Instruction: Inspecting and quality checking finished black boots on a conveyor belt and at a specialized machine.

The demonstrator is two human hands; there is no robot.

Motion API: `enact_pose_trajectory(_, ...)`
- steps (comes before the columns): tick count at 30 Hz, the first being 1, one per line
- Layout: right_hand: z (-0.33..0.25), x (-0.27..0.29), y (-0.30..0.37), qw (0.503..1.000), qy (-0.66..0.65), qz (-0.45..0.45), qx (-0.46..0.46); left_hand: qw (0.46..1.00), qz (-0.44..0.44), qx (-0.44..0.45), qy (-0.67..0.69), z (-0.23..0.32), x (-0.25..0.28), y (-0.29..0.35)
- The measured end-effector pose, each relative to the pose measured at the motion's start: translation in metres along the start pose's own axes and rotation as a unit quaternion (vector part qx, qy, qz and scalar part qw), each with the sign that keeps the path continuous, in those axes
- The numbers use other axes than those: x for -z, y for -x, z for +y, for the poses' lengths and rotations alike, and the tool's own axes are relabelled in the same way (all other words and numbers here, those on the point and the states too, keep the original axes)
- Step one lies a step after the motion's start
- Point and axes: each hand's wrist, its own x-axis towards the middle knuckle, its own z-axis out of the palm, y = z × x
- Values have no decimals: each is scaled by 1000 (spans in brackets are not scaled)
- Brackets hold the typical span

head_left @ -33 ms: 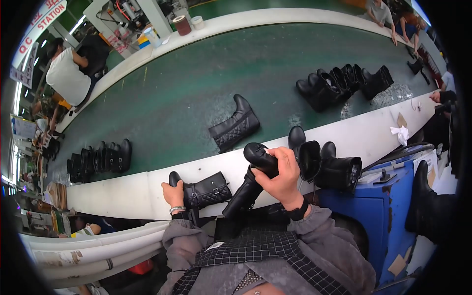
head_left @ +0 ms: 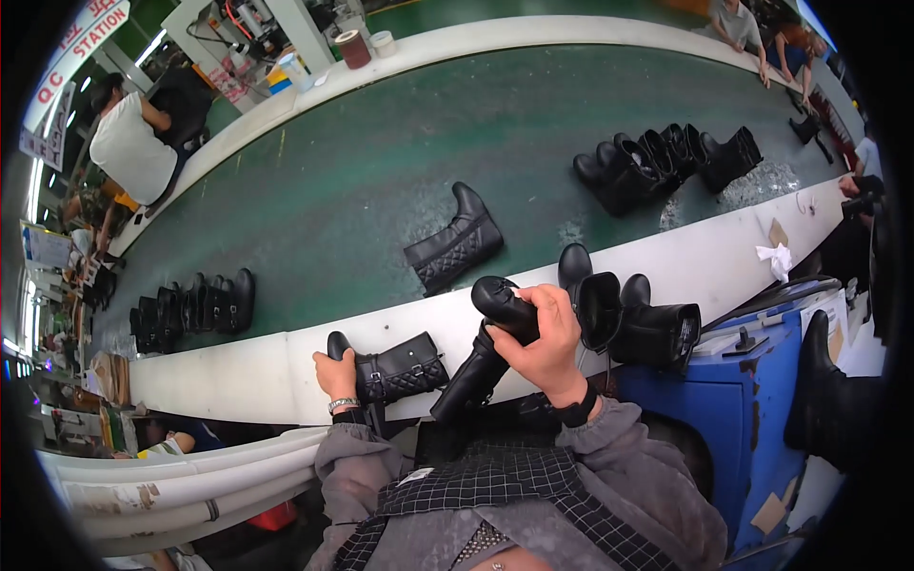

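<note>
My left hand (head_left: 335,377) is closed around the foot of a black boot (head_left: 405,369), which lies on its side on the white ledge. Its quilted shaft and buckled straps point to the right. In my right hand (head_left: 545,344) is a second black boot (head_left: 466,383), gripped at the foot between thumb and fingers. This boot is tilted, toe up, with its shaft slanting down to the left. Right of that hand stand two more black boots, one upright (head_left: 600,314) and one leaning (head_left: 659,335). A quilted black boot (head_left: 462,240) lies on the green surface ahead.
Beyond the white ledge (head_left: 219,385) runs a wide green conveyor-like surface (head_left: 333,181). Rows of black boots stand at its left (head_left: 195,305) and far right (head_left: 657,162). A blue cabinet (head_left: 705,409) is at my right, white pipes (head_left: 209,485) at lower left. Other people sit farther off.
</note>
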Motion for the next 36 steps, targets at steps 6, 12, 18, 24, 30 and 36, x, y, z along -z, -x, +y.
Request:
enact_pose_trajectory(6, 2, 2, 0, 1000, -23, -12, -9, 997, 20, 6, -76, 18, 6, 21)
enact_pose_trajectory(12, -2, 8, -2, 997, -48, -53, -30, 932, -18, -246, 264, 61, 31, 46)
enact_pose_trajectory(18, -4, 15, -6, 992, -90, -79, -27, 693, -265, -503, 442, 193, 107, 125)
enact_pose_trajectory(24, 1, 19, 0, 977, -163, -113, -74, 657, -379, -496, 423, 217, 94, 129)
enact_pose_trajectory(30, 13, 23, 3, 967, -171, -133, -135, 662, -395, -470, 430, 222, 68, 125)
enact_pose_trajectory(36, 23, 19, 7, 953, -186, -146, -190, 670, -388, -454, 442, 223, 47, 120)
